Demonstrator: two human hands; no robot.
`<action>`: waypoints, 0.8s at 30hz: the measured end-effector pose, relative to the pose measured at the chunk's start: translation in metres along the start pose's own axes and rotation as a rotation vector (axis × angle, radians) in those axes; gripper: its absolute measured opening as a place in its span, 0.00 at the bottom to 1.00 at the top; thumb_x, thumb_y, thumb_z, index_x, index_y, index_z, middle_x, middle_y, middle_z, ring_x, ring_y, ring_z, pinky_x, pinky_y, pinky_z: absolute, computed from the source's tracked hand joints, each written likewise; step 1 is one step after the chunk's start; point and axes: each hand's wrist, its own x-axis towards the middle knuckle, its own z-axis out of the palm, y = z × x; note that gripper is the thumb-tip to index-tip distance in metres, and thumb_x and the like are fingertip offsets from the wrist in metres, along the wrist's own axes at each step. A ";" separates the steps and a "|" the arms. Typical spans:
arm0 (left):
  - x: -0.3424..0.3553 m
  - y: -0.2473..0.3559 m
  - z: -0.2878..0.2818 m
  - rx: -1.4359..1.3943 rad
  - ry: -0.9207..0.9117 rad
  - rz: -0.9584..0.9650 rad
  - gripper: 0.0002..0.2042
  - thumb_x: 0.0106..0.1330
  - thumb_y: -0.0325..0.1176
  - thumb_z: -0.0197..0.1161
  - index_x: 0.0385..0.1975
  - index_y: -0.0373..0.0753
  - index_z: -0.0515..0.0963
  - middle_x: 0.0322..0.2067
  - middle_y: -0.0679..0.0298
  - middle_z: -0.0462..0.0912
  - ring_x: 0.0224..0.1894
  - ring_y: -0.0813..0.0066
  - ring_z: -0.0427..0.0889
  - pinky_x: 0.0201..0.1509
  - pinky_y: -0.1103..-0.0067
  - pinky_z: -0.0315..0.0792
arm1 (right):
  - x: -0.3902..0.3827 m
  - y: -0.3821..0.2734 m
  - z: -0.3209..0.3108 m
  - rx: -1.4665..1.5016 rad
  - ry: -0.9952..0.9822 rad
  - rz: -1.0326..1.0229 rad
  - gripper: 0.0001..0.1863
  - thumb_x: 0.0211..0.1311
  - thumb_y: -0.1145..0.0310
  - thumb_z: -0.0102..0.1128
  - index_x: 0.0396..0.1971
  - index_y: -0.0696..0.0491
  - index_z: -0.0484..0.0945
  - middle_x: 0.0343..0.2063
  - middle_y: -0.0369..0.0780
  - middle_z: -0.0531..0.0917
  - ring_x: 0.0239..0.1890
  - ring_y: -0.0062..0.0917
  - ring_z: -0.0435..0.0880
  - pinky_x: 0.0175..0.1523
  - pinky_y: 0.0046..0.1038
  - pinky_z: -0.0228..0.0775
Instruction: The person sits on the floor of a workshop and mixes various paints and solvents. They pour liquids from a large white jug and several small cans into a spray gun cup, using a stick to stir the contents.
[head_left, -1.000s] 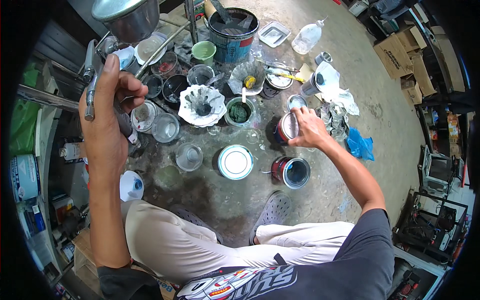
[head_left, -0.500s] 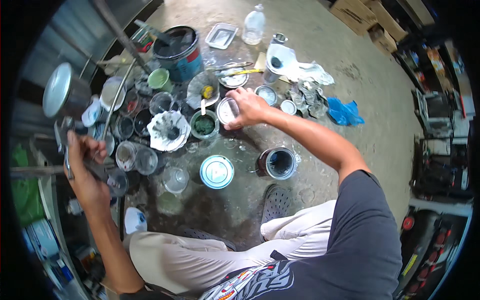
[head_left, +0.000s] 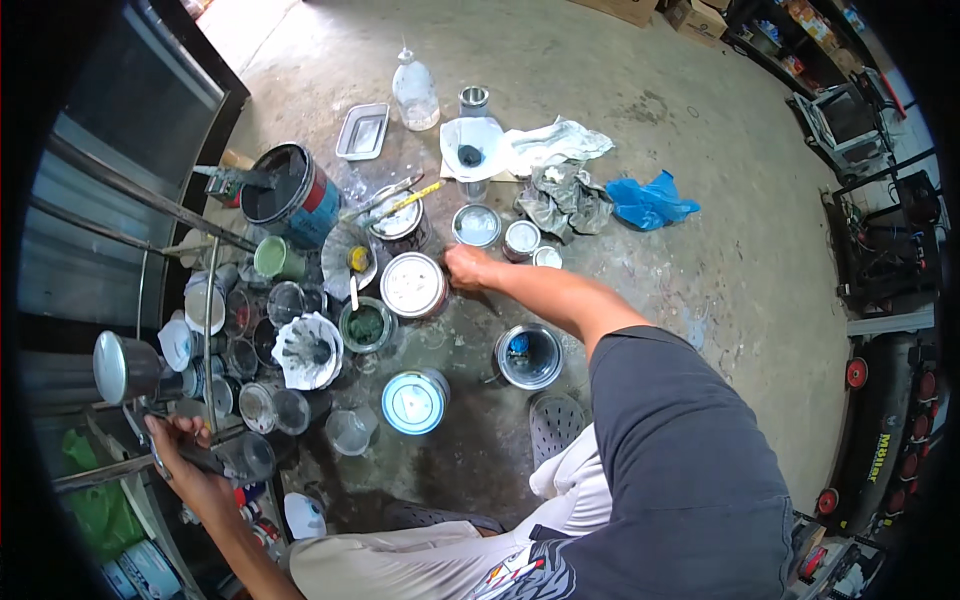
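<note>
My left hand (head_left: 195, 465) is closed around the handle of a spray gun (head_left: 140, 425), whose silver cup (head_left: 125, 366) sticks up at the far left. My right hand (head_left: 467, 268) is low at the right side of a round can with a white, paint-spotted lid (head_left: 413, 284). Its fingers are curled; whatever they hold is hidden. To the left of that can is a clear cup of dark green paint (head_left: 365, 325) with a pale stick in it. A blue-and-white lidded can (head_left: 413, 402) and an open metal can (head_left: 529, 357) stand nearer me.
Several used cups and paper strainers crowd the left, around a metal rail (head_left: 210, 330). Behind them stands a big dark paint bucket (head_left: 290, 195). A clear bottle (head_left: 415, 92), a funnel-like white strainer (head_left: 470, 148), crumpled cloths (head_left: 565, 200) and blue plastic (head_left: 652, 200) lie farther off.
My right hand has moved from the top of the white-lidded can down to its right side. My left hand still holds the spray gun. The whole view has shifted.
</note>
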 end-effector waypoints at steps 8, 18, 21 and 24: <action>-0.003 -0.002 0.010 0.035 0.064 0.018 0.18 0.66 0.51 0.59 0.30 0.41 0.73 0.27 0.69 0.75 0.33 0.80 0.76 0.36 0.85 0.69 | 0.002 -0.001 0.013 0.068 0.081 0.001 0.09 0.45 0.70 0.56 0.21 0.61 0.79 0.32 0.53 0.81 0.37 0.48 0.82 0.40 0.42 0.76; 0.005 -0.006 0.013 0.007 -0.076 -0.014 0.17 0.67 0.52 0.58 0.32 0.42 0.73 0.29 0.70 0.74 0.36 0.80 0.75 0.41 0.84 0.68 | -0.019 -0.020 -0.017 -0.047 -0.011 -0.058 0.10 0.46 0.71 0.59 0.29 0.60 0.79 0.30 0.53 0.83 0.37 0.48 0.83 0.41 0.42 0.76; 0.005 -0.009 0.018 -0.010 -0.061 -0.014 0.17 0.67 0.52 0.57 0.32 0.42 0.74 0.28 0.71 0.74 0.35 0.82 0.75 0.40 0.85 0.69 | -0.028 -0.024 -0.035 -0.021 -0.061 -0.175 0.12 0.47 0.71 0.58 0.33 0.60 0.76 0.32 0.52 0.82 0.38 0.48 0.82 0.40 0.43 0.75; 0.007 -0.009 0.025 -0.027 -0.076 -0.013 0.18 0.67 0.52 0.57 0.33 0.41 0.74 0.29 0.71 0.74 0.35 0.83 0.75 0.40 0.85 0.68 | -0.041 -0.020 -0.060 -0.028 0.032 -0.262 0.13 0.49 0.71 0.56 0.37 0.57 0.74 0.33 0.51 0.81 0.38 0.46 0.81 0.40 0.43 0.74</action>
